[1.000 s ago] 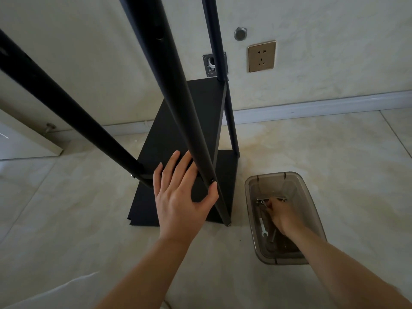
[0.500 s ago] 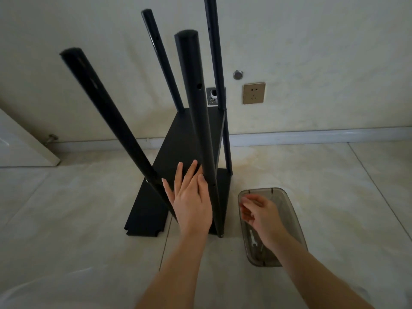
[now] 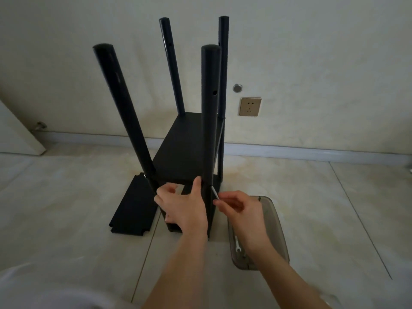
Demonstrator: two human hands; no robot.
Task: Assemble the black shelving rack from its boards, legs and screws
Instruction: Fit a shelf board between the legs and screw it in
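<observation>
Right hand point(image 3: 239, 207) pinches a thin metal key point(image 3: 215, 192), tip at the near right leg point(image 3: 209, 130), key slanting up-left from the grip. Left hand point(image 3: 185, 206), fingers loosely curled, steadies the shelf board point(image 3: 185, 150) just left of that upright leg. Rack stands on the floor point(image 3: 289, 197).

No text, label, brand or number can be read on anything in view.
</observation>
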